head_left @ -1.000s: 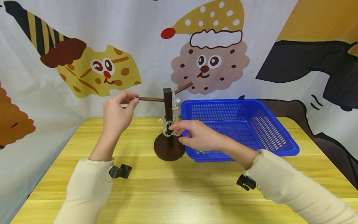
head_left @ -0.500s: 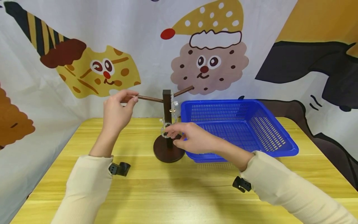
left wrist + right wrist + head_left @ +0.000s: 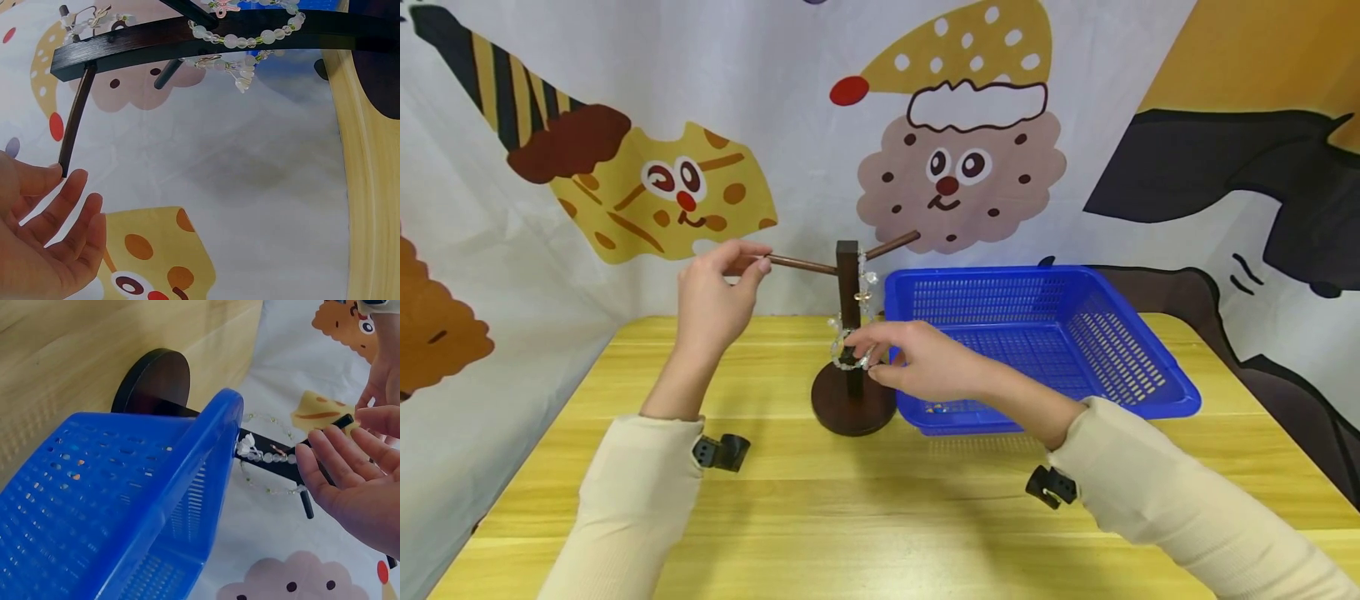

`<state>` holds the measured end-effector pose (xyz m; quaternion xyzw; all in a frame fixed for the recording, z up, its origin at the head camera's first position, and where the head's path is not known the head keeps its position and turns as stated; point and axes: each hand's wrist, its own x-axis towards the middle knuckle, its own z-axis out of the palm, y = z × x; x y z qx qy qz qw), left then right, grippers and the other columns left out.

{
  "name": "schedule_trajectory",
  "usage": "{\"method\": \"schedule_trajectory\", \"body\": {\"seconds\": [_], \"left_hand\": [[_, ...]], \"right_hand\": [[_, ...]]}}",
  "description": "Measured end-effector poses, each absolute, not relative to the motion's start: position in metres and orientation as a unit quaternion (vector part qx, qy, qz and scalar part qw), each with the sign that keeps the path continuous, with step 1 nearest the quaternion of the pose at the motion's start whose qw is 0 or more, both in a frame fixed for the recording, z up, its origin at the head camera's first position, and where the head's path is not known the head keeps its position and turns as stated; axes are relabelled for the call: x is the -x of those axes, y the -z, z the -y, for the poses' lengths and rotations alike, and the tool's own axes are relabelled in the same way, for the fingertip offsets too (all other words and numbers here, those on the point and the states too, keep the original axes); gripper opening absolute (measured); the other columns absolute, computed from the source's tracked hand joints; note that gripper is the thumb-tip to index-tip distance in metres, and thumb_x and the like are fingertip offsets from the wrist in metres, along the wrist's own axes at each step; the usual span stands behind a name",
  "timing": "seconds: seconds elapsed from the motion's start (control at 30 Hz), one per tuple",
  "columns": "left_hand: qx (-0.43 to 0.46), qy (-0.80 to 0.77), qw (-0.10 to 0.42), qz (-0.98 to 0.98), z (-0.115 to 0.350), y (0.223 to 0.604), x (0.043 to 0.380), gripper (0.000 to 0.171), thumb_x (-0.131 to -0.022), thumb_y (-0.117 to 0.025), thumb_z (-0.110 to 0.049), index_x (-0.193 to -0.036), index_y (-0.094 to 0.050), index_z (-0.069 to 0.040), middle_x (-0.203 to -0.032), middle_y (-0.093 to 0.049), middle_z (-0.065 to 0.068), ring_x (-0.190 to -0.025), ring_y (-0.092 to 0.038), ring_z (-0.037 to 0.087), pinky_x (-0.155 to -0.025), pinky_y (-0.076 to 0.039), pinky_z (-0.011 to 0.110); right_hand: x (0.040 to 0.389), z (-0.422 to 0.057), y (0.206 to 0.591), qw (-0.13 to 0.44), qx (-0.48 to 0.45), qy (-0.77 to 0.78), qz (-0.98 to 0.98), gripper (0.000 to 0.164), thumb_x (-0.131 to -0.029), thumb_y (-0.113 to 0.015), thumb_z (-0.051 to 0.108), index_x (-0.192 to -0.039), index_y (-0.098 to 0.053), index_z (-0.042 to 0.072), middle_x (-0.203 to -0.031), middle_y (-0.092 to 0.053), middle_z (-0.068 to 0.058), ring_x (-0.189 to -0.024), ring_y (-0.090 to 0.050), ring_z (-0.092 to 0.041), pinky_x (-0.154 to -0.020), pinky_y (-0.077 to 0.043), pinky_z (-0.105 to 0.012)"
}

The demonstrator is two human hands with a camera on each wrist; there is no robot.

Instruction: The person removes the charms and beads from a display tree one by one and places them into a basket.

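Note:
A dark wooden stand (image 3: 847, 287) with thin pegs rises from a round base (image 3: 842, 408). My left hand (image 3: 715, 292) pinches the tip of its upper left peg (image 3: 801, 264) between thumb and fingers; the left wrist view shows the thumb against the peg's end (image 3: 75, 134). Beaded bracelets hang on the stand, including a pale bracelet (image 3: 240, 41) on a lower peg and another bracelet (image 3: 863, 287) at the upper right. My right hand (image 3: 928, 362) is beside the lower bracelet (image 3: 840, 354), fingers loosely bent, thumb apart. Whether its fingertips touch the beads is unclear.
A blue plastic basket (image 3: 1165, 367) stands right of the stand, close to my right forearm, with small coloured bits (image 3: 936, 408) at its near left corner. Beneath is a wooden table (image 3: 850, 517). A printed cloth (image 3: 820, 150) hangs behind.
The stand has turned slightly, so its left peg slants more. My right hand moved left and down over the lower bracelet, then back a little, its fingers lifting. My left hand kept the peg.

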<state>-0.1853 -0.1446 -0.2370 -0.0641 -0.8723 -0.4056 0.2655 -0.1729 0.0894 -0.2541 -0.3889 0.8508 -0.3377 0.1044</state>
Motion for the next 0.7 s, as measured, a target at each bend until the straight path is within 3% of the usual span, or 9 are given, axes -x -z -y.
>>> {"method": "schedule_trajectory", "body": {"seconds": [0.2, 0.7], "left_hand": [[0.063, 0.405, 0.267, 0.872, 0.144, 0.237, 0.185, 0.018, -0.09, -0.057, -0.011, -0.102, -0.066, -0.001, -0.092, -0.067, 0.016, -0.087, -0.059, 0.029, -0.066, -0.036, 0.033], [0.062, 0.406, 0.264, 0.873, 0.144, 0.236, 0.186, 0.018, -0.09, -0.058, -0.011, -0.102, -0.066, -0.001, -0.091, -0.067, 0.016, -0.085, -0.06, 0.028, -0.063, -0.035, 0.032]], "right_hand": [[0.18, -0.092, 0.254, 0.092, 0.372, 0.338, -0.86, 0.032, -0.086, -0.054, 0.0, -0.119, -0.057, 0.001, -0.111, -0.061, -0.01, -0.093, -0.057, -0.016, -0.075, -0.047, -0.026], [0.197, -0.087, 0.264, 0.093, 0.332, 0.324, -0.881, 0.033, -0.085, -0.055, 0.002, -0.117, -0.057, 0.001, -0.117, -0.058, -0.011, -0.093, -0.057, -0.02, -0.072, -0.046, -0.029]]}}
